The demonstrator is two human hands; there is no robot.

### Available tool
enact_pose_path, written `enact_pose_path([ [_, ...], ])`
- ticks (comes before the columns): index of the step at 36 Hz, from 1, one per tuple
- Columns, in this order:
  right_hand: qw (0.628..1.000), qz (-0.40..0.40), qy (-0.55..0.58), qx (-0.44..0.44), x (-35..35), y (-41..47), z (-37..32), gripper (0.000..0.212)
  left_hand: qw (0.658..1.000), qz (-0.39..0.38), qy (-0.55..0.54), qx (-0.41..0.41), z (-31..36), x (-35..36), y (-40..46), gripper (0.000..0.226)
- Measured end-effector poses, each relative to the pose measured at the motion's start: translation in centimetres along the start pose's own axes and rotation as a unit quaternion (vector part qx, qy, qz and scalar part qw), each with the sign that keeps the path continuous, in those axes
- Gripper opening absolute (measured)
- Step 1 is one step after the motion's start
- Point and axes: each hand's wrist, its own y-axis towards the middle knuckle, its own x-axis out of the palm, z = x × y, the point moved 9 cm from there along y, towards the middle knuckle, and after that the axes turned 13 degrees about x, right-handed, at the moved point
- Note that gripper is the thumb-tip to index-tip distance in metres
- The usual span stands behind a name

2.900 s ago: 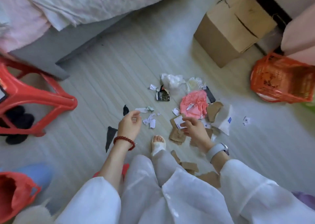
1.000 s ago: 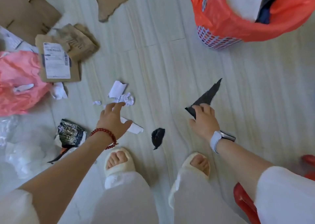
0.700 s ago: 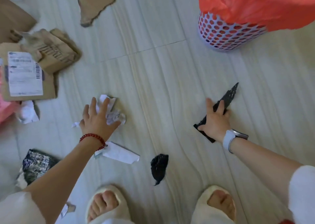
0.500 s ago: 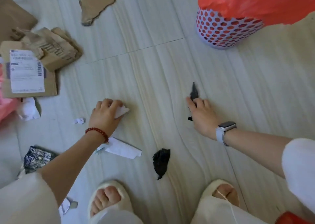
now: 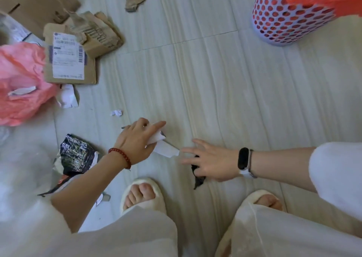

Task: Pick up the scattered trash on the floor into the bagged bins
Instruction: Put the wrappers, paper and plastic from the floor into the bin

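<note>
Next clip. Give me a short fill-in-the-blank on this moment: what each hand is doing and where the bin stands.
1. The left hand grips pieces of white ____.
2. The right hand reaches over a small ____ scrap on the floor.
3. The perforated bin is lined with a ____ bag.
4. The cardboard piece carries a white shipping ____.

Missing words: paper; black; red; label

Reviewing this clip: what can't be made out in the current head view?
- Bagged bin: the top edge cuts off its mouth, so its contents are hidden.
- Black scrap: the right hand covers most of it; grip unclear.
- Shipping label: print too small to read.
- White paper: partly hidden under the left hand.
- Clear plastic: blurred at the left edge.
</note>
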Motion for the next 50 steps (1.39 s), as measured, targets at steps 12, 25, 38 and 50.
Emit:
enact_pose_path([
  [12, 0.996, 0.092, 0.007, 0.017, 1.8, -0.1, 2.0, 0.02, 0.98, -0.052, 0.18, -0.073, -2.6, 3.0, -2.8, 0.081],
  [25, 0.984, 0.085, 0.038, 0.151, -0.3, 1.5, 7.3, 0.04, 0.999, 0.006, 0.047, -0.013, -0.2, 3.8, -2.3, 0.077],
  [38, 0.806, 0.307, 0.291, 0.413, -14.0, -7.3, 19.6, 0.016, 0.96, 0.261, -0.096, 0.006, 3.6, -10.9, 11.8, 0.049],
  [50, 0.489, 0.632, 0.279, 0.532, -27.8, -26.6, 34.8, 0.021, 0.875, 0.444, -0.151, 0.118, 16.3, -31.1, 26.9, 0.043],
])
